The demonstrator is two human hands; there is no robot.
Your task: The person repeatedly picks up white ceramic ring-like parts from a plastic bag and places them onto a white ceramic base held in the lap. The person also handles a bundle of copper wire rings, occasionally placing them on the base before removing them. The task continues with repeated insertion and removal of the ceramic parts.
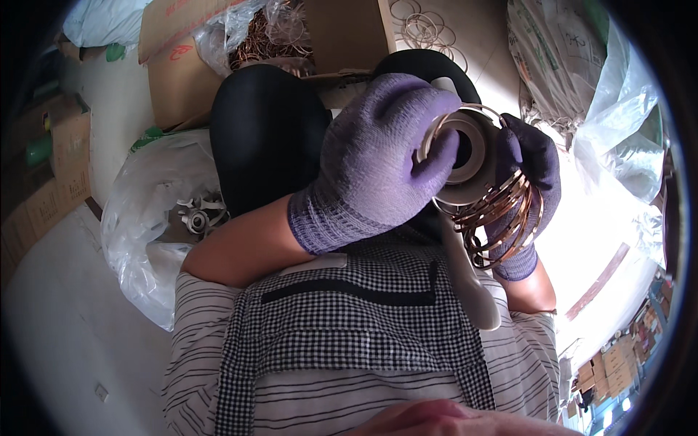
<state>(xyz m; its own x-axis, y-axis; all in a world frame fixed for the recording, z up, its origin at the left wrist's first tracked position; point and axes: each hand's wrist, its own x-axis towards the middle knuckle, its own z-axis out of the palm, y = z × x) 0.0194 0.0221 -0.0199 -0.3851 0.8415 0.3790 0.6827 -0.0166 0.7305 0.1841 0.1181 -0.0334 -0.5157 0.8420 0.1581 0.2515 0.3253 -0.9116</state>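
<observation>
My left hand (371,156), in a purple knit glove, curls its thumb and fingers round the left rim of an off-white round part (476,156) with a dark centre opening. A smooth off-white handle-like piece (469,283) extends below it toward my apron; whether they are joined is unclear. Along the round part's upper edge runs a thin metal ring (483,107). My right hand (534,163), gloved too, pinches this ring at the right side. From that hand hangs a bunch of copper-coloured metal rings (502,211). The fingers partly hide the ring and the round part.
Beyond my knees stands an open cardboard box (352,36) with plastic and copper-coloured rings inside. Loose rings (425,33) lie on the floor beside it. A clear plastic bag (138,218) of off-white parts sits at left; a woven sack (549,58) is at far right.
</observation>
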